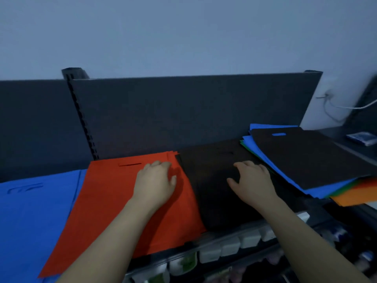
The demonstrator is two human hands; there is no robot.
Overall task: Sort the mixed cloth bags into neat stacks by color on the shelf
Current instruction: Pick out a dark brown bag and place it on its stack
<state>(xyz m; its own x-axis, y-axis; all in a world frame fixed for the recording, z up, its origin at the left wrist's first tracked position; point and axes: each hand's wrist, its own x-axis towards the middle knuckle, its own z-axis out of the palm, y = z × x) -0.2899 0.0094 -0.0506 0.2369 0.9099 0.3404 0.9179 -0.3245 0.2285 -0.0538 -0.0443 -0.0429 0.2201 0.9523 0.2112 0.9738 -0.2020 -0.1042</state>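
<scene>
Three flat stacks of cloth bags lie side by side on the shelf: a blue stack (pixel 34 213) at the left, a red stack (pixel 110 203) in the middle, a black stack (pixel 214 193) to its right. My left hand (pixel 156 182) rests on the red stack's right side, fingers loosely bent near its edge. My right hand (pixel 254 180) rests palm down on the black stack, fingers spread. A mixed pile (pixel 306 160) sits at the right, a black bag on top, with blue, green and orange bags showing under it.
The dark back panel (pixel 183 115) of the shelf rises behind the stacks, with a slotted upright (pixel 81 119) at the left. White price-tag holders (pixel 228 246) line the shelf's front edge. A white cable (pixel 346 107) hangs on the wall at the right.
</scene>
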